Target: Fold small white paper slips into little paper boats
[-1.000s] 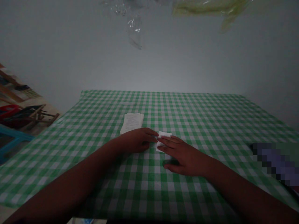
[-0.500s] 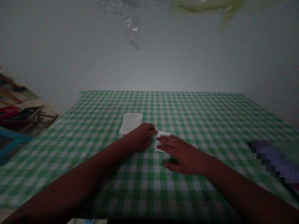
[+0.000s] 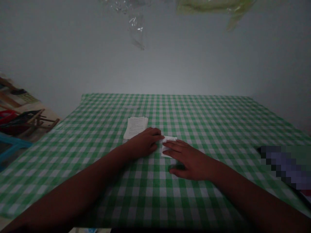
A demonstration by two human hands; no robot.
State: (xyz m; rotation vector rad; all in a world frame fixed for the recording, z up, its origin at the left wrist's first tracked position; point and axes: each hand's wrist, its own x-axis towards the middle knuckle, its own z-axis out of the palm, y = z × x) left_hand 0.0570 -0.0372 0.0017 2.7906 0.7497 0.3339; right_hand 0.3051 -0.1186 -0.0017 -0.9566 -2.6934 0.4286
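My left hand [image 3: 144,143] lies curled on the green gingham tablecloth [image 3: 155,110], its fingertips at the left edge of a small folded white paper [image 3: 168,146]. My right hand [image 3: 190,160] rests over that paper, with the fingers across its lower part and the thumb on the cloth below it. Just beyond my left hand lies a stack of printed white sheets [image 3: 135,127], which neither hand touches.
A pixelated patch [image 3: 286,166] covers something at the cloth's right edge. Clear plastic [image 3: 137,30] and yellow-green plastic [image 3: 213,6] show at the top. A wooden rack [image 3: 31,119], a red object [image 3: 7,121] and a blue stool [image 3: 12,142] stand on the floor at left.
My left hand's fingers have curled in and drawn back a little from the small paper. The whole view has shifted slightly with my head. My right hand stays over the paper.
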